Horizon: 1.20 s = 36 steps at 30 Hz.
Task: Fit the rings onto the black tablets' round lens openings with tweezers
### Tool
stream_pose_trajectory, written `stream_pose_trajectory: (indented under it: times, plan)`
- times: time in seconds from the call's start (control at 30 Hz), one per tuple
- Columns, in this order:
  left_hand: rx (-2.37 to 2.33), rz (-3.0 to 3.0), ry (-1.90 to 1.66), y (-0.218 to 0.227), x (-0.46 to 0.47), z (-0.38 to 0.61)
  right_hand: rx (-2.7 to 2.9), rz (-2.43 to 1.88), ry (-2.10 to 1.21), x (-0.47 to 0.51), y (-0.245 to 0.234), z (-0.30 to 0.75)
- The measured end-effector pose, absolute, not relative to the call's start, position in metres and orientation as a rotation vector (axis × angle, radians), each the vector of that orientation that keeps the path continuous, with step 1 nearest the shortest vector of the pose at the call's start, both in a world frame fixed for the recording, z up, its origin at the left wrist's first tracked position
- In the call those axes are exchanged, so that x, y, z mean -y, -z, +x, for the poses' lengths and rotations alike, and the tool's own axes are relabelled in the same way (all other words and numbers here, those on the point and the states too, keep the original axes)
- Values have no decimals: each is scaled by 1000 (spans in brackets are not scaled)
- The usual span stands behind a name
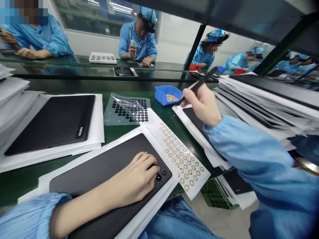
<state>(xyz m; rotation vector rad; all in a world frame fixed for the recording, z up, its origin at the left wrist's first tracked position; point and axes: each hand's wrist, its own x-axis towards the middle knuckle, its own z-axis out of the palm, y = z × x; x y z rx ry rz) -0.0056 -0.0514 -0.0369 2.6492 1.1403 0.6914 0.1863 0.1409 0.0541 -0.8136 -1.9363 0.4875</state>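
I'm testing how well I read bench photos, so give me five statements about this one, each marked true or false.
1. The left hand rests on a dark tablet. True.
2. The right hand has nothing in it. False: the right hand holds a dark, slender tool.
3. The bin nearest the right hand is red. False: that bin is blue.
4. A white sheet of tan rings lies to the picture's right of the tablet under the left hand. True.
5. The sheet of black rings lies on top of that tablet. False: the sheet of black rings lies beyond the tablet, apart from it.
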Motion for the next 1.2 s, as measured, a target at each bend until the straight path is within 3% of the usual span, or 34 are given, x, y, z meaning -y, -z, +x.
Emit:
stream_pose_trajectory:
  times: [0.2, 0.43, 0.53, 0.67, 0.8, 0.97, 1.2]
  plan:
    - [-1162, 2655, -650, 35, 50, -7, 1989, -1244, -420, -259, -55, 147]
    - [-1185, 2663, -627, 35, 46, -6, 2188, -1257, -383, -256, -55, 123]
    - [-1536, 2617, -559, 23, 25, -25, 2357, -1144, -386, -233, -43, 91]
    - [-2285, 2198, -512, 5, -25, -87, 2534, -986, -416, -201, -15, 46]
    - [-2666, 1740, -366, -1, -65, -141, 2592, -894, -436, -188, 5, 20]
    - [-2709, 1536, -304, 6, -88, -151, 2585, -798, -454, -190, 16, 0]
    - [-2415, 1466, -546, 7, -100, -155, 2389, -765, -446, -190, 37, -10]
